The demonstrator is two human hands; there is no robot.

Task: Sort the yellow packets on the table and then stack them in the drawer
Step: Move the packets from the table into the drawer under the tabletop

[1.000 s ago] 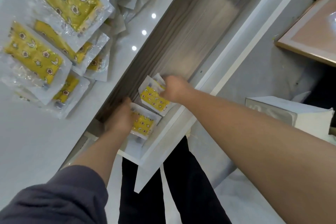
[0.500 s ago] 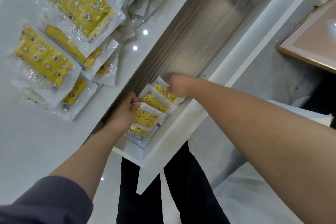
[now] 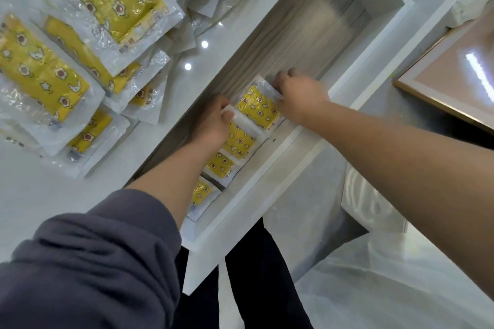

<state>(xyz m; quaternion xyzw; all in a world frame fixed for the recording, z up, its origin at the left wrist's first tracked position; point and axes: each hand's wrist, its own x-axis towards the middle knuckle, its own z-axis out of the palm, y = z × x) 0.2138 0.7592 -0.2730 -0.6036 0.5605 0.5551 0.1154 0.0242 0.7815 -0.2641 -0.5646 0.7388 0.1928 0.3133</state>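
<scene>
Two hands on the top packet in the drawer

Four flat packets (image 3: 222, 165) lie in an overlapping row along the near end of the drawer (image 3: 294, 35). Each is a crinkly clear plastic pouch around a yellow rectangle printed with stars, moons and brown flowers. The drawer has a streaked grey wood-grain floor and smooth white walls. The top packet (image 3: 258, 108) rests at the far end of the row, between both hands. The left hand (image 3: 213, 123) pinches its clear left margin with thumb and curled fingers. The right hand (image 3: 302, 96) curls its fingers over the far right corner. Both forearms reach down from the near side, the left in a pushed-up grey sleeve (image 3: 80, 262). A loose heap (image 3: 80, 35) of the same packets sits on the glossy white bench (image 3: 40, 208).
</scene>
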